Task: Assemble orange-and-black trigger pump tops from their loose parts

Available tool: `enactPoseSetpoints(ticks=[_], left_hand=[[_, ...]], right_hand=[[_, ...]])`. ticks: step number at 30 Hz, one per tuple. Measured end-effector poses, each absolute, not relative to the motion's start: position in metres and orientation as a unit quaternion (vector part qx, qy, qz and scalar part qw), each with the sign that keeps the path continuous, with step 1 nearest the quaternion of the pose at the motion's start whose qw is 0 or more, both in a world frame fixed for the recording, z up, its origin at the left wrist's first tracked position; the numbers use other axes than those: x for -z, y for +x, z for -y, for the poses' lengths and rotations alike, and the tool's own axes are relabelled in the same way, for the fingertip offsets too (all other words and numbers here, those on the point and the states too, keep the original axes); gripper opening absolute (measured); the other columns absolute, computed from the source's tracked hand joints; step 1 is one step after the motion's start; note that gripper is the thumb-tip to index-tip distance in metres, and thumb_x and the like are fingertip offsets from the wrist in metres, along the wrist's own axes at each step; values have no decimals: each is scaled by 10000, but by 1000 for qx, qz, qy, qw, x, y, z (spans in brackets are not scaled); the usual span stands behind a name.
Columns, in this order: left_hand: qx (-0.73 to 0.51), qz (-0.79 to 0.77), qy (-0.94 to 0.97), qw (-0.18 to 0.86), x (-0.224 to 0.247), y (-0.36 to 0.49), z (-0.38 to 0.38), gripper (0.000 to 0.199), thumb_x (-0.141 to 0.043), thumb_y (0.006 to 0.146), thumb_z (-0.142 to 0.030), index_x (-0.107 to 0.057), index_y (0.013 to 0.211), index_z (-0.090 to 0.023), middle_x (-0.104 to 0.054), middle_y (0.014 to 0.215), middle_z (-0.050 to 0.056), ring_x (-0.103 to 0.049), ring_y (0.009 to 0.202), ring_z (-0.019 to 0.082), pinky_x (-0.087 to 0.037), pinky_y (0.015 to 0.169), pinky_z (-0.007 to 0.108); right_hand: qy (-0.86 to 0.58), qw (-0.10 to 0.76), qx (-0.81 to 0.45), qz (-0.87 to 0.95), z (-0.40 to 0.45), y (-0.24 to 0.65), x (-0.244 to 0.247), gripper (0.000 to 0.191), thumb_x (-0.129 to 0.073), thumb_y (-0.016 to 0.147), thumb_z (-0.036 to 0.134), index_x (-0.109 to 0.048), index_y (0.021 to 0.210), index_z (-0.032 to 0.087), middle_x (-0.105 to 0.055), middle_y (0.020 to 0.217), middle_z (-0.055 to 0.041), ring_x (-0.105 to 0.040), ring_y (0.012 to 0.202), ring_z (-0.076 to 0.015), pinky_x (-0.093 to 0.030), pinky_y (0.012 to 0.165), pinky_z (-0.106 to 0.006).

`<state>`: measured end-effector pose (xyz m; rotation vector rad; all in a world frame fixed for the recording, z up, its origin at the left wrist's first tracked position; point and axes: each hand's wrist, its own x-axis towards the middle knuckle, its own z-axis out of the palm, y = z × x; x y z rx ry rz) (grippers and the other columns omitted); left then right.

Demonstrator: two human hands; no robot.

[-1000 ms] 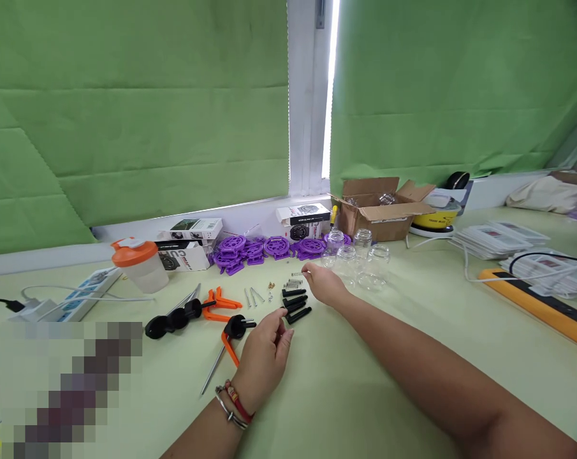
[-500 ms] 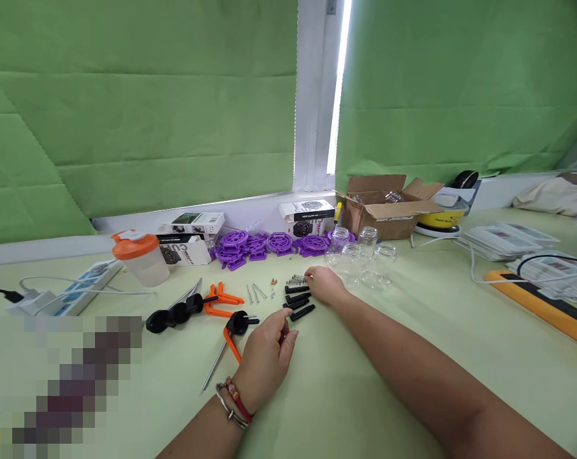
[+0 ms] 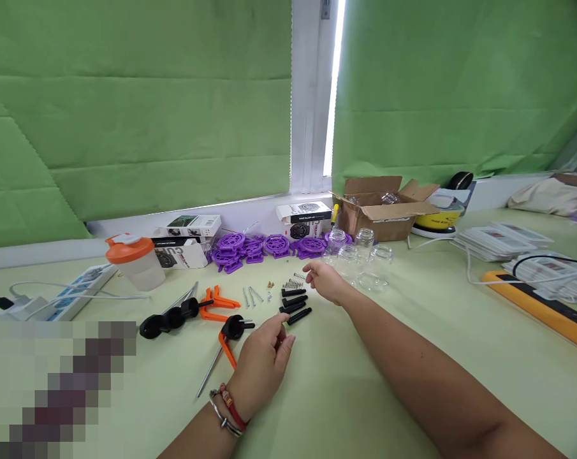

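Since the earlier frame I see the right hand (image 3: 325, 282) ease back slightly and its fingers part, so the farthest spring (image 3: 299, 276) shows separate from the other springs (image 3: 292, 285). The pale green tabletop (image 3: 338, 382) runs back to a wall with green blinds (image 3: 173, 115), and on it the thin metal coils lie just beyond four black pegs (image 3: 300, 315), left of the glass jars (image 3: 348, 262). I read both hands as loosely spread, the right's fingertips just beside the springs, the left hand (image 3: 263, 360) near the closest peg, thumb and forefinger apart, though I cannot tell whether it touches.
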<state>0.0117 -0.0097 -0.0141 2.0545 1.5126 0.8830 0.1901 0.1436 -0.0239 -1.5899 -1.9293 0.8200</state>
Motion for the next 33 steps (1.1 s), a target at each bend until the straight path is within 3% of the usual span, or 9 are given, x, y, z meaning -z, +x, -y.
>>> enactPoseSetpoints(ticks=[3, 8, 12, 21, 26, 33], left_hand=[[-313, -550, 742, 222, 14, 12, 10, 331, -424, 858, -299, -515, 1149, -169, -593, 784, 28, -538, 658, 144, -423, 624, 268], [-310, -549, 743, 227, 16, 13, 11, 325, -434, 851, -284, -526, 1142, -174, -604, 790, 31, -550, 680, 150, -426, 632, 264], [-304, -552, 744, 224, 15, 13, 12, 318, -438, 847, -281, -531, 1133, -180, -608, 788, 30, -547, 681, 156, -423, 630, 267], [-295, -552, 750, 214, 15, 10, 10, 302, -440, 837, -254, -538, 1113, -182, -616, 787, 36, -549, 674, 164, -412, 617, 271], [-296, -550, 753, 206, 15, 9, 10, 305, -435, 841, -248, -527, 1125, -182, -614, 786, 37, -548, 691, 169, -407, 620, 273], [-294, -550, 753, 211, 14, 10, 8, 307, -436, 842, -246, -525, 1127, -176, -615, 784, 37, -546, 679, 164, -405, 612, 270]], right_hand=[[-536, 295, -362, 703, -144, 187, 20, 293, -411, 818, 142, -544, 1079, 147, -677, 848, -57, -596, 594, -109, -398, 495, -194], [-519, 267, -215, 783, -146, 170, 5, 156, -537, 792, 247, -674, 833, 184, -694, 811, -28, -612, 714, -136, -430, 630, -217], [-491, 172, -141, 842, -154, 147, -2, 148, -580, 788, 251, -713, 838, 207, -707, 892, -18, -614, 822, -139, -420, 705, -204], [-482, 29, -136, 865, -159, 106, -13, 162, -691, 643, 106, -727, 778, 188, -717, 880, -56, -645, 804, -167, -436, 601, -190], [-494, -7, -96, 864, -156, 96, -18, 165, -661, 673, 107, -717, 823, 148, -682, 993, -144, -646, 861, -233, -477, 659, -257], [-492, -21, -78, 867, -157, 93, -15, 198, -621, 686, 74, -706, 848, 148, -685, 975, -139, -644, 876, -248, -482, 676, -274]])
